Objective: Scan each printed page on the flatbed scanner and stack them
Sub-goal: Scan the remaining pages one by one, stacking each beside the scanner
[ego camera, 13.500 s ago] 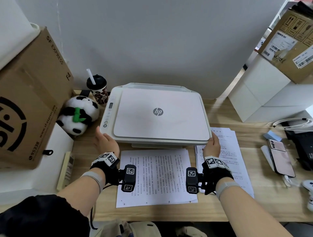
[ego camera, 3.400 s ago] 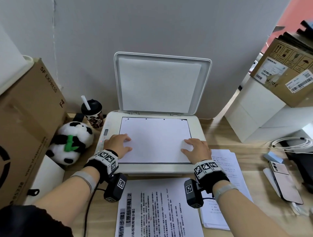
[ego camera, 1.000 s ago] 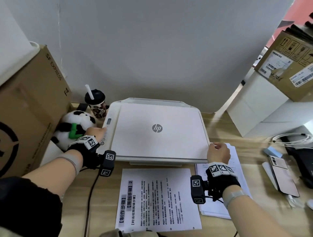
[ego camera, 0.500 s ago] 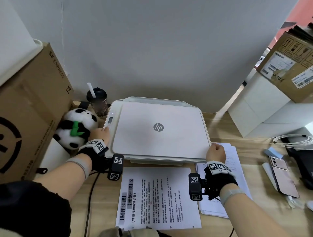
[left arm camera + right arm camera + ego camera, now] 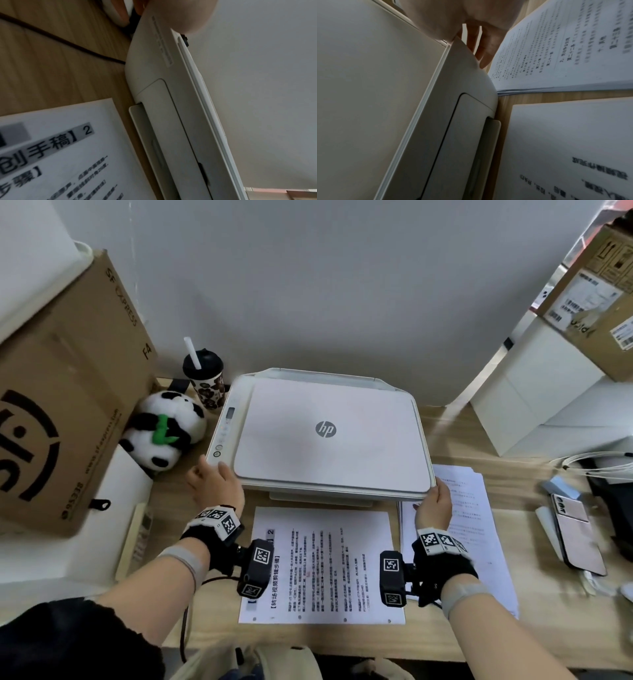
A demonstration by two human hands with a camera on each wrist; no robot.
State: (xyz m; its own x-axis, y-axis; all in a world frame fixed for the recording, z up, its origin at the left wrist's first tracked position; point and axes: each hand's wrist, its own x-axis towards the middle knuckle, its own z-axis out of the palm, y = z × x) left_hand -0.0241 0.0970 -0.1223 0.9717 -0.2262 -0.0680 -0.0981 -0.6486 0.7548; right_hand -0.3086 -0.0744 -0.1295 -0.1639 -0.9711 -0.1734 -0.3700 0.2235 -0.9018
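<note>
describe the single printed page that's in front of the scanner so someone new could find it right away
Start at the white flatbed scanner with the hp logo at the middle of the wooden desk. Directly in front of its near edge, between the two hands, lies the single printed page. Unlike the thicker paper stack to its right, it is one sheet, with a grey-highlighted heading and a "2" near its left edge.

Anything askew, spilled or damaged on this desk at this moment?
Nothing serious. The scanner lid is shut flat, and the printed page in front of it lies square. Only the paper stack at the right is loosely fanned, its top sheets offset and one corner tucked beside the scanner. The lidded cup stands upright; no spill.
</note>
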